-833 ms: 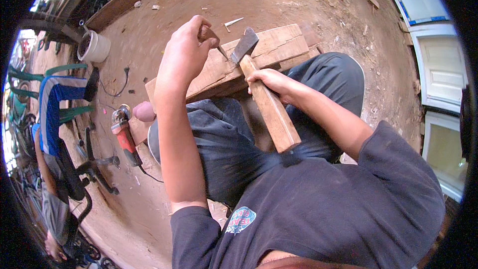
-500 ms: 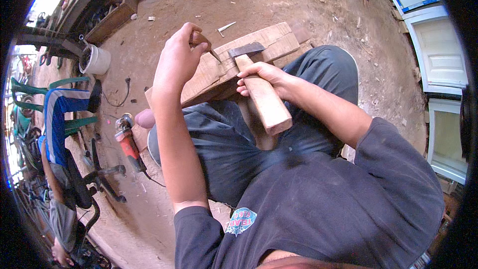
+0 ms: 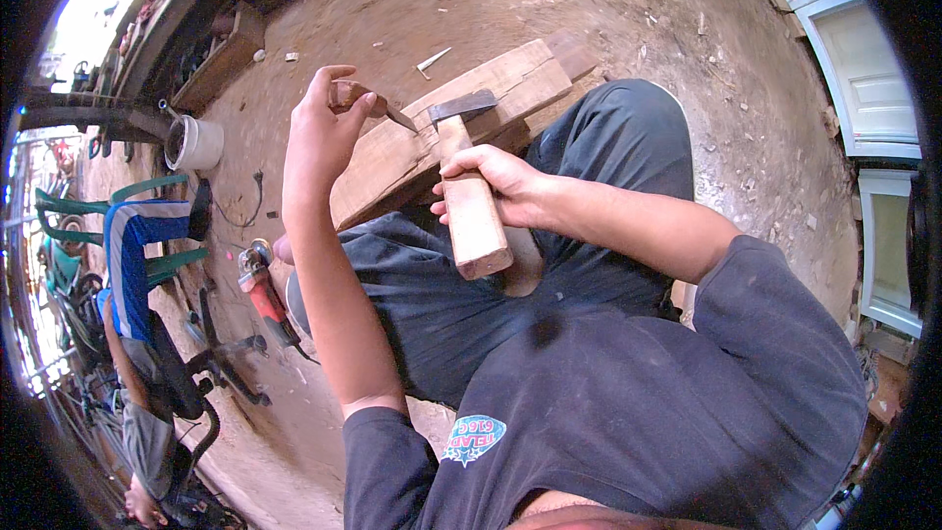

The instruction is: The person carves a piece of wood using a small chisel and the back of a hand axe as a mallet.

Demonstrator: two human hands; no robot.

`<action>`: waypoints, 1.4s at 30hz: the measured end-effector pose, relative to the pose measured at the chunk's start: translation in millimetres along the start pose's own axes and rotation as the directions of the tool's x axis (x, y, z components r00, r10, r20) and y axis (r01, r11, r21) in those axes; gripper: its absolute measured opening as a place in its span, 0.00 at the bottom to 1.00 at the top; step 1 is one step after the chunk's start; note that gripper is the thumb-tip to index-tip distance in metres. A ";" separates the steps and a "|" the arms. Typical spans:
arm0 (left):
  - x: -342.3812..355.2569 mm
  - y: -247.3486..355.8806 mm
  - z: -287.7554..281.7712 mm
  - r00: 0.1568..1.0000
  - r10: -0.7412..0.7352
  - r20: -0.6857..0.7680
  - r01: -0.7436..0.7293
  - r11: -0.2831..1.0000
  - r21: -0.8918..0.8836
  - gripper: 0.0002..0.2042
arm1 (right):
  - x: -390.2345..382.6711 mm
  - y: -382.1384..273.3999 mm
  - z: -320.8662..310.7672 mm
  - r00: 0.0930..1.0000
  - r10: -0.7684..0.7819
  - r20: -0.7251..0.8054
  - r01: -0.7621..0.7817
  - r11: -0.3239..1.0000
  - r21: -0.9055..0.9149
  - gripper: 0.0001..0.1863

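Observation:
A thick wooden board lies slanted in front of me, close to my knees. My left hand is closed loosely round the brown handle of a chisel, whose dark blade slants down to the right toward the board's top. In my right hand is a hammer, its pale, blocky wooden handle pointing back at me. Its dark metal head is over the board, just right of the chisel tip; whether it touches the wood I cannot tell.
A red angle grinder lies on the dirt floor to my left. Farther off are a white bucket and a green chair, with another person at the left edge. White panels stand at the right. A pale pointed scrap lies beyond the board.
My left hand has shifted left and slightly down, and the chisel now lies flatter. The hammer has moved left with its handle end swung toward my left. The view has shifted a little.

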State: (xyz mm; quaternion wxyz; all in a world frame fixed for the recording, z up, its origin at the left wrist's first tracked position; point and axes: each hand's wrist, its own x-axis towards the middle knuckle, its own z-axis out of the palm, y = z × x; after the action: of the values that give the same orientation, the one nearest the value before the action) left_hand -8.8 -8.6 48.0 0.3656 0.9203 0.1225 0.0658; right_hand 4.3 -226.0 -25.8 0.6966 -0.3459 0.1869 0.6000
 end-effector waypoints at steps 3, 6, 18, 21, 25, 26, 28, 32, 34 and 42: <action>2.7 4.7 8.6 0.999 0.014 -0.039 -0.015 0.999 -0.047 0.18 | -5.6 -0.5 1.2 1.000 0.004 0.024 -0.005 0.999 0.032 0.15; 4.0 4.6 15.1 0.997 0.016 -0.077 -0.020 0.998 -0.053 0.19 | -8.8 -1.2 3.6 0.998 0.025 0.050 -0.027 0.998 0.048 0.16; 7.7 -8.4 0.6 0.998 -0.039 -0.045 0.039 0.999 -0.009 0.16 | -10.9 -4.9 4.8 0.997 0.059 0.050 -0.061 0.997 0.036 0.14; 3.2 -4.9 -6.8 0.999 -0.045 -0.026 0.043 0.997 -0.061 0.15 | -11.8 -6.4 3.5 0.997 0.051 0.063 -0.054 0.997 0.046 0.13; -0.5 -7.3 -14.7 0.991 0.011 -0.133 -0.035 0.984 -0.175 0.14 | -14.4 -7.4 7.8 0.996 0.052 0.073 -0.055 0.998 0.039 0.13; -0.3 -7.4 -14.6 0.990 0.024 -0.137 -0.053 0.975 -0.215 0.14 | -15.6 -8.2 8.3 0.997 0.049 0.057 -0.051 0.998 0.039 0.13; -1.4 -7.3 -15.2 0.988 0.028 -0.151 -0.066 0.965 -0.255 0.14 | -16.2 -8.8 8.5 0.997 0.059 0.048 -0.061 0.997 0.041 0.14; -3.2 -3.9 -12.8 0.996 -0.078 -0.034 0.076 0.995 -0.064 0.13 | -17.0 -9.8 10.8 0.997 0.051 0.052 -0.052 0.998 0.020 0.14; -2.8 -3.0 -12.3 0.995 -0.087 -0.040 0.088 0.996 0.008 0.13 | -16.2 -9.8 8.8 0.996 0.056 0.065 -0.058 0.998 0.016 0.15; -6.0 -2.5 -8.6 0.983 -0.158 -0.093 0.168 0.978 0.120 0.14 | -18.7 -9.7 11.5 0.996 0.084 0.016 -0.084 0.996 -0.007 0.17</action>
State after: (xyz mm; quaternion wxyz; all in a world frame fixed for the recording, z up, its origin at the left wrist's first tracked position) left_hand -16.8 -2.8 52.3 0.3051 0.9250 0.2167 0.0658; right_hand 7.9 -231.5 -2.7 0.6713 -0.3350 0.1938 0.6322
